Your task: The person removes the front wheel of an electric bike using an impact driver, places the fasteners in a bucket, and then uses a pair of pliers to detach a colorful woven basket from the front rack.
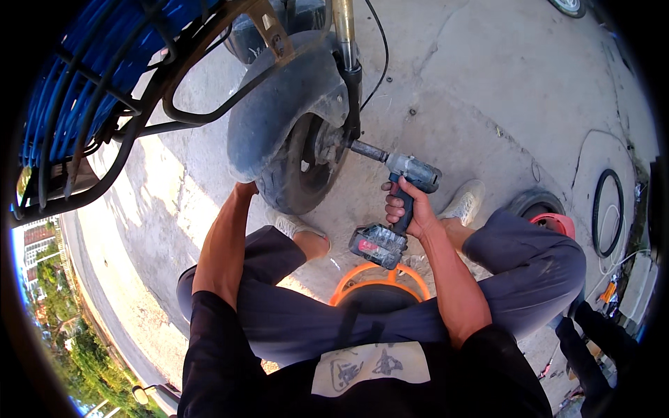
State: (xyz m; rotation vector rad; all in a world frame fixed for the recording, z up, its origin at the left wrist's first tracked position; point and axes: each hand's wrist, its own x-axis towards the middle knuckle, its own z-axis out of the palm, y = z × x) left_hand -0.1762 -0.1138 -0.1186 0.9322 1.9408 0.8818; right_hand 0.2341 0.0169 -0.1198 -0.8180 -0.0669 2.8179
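down low, the right hand [412, 209] is wrapped tight around the dark grip of a cordless impact wrench [403, 202], fingers curled fully round the handle. the wrench has a grey-blue body, a black and red battery pack at its foot, and a long socket extension [366, 150] running up and left to the hub of a scooter's front wheel [303, 174], where its tip meets the axle beside the fork leg [350, 76]. the left hand [245, 189] reaches to the near side of the tyre, just under the dusty grey mudguard [279, 104]; it touches the rubber, but the fingers are hidden behind the tyre, so how they are set cannot be told. the person squats on an orange-rimmed stool [380, 282], knees wide, pale shoes on the cracked concrete [488, 83]. a blue-lined wire basket [77, 90] hangs at upper left. off to the right lie a spare tyre with a red rim [543, 209] and a loose black inner tube [606, 212].
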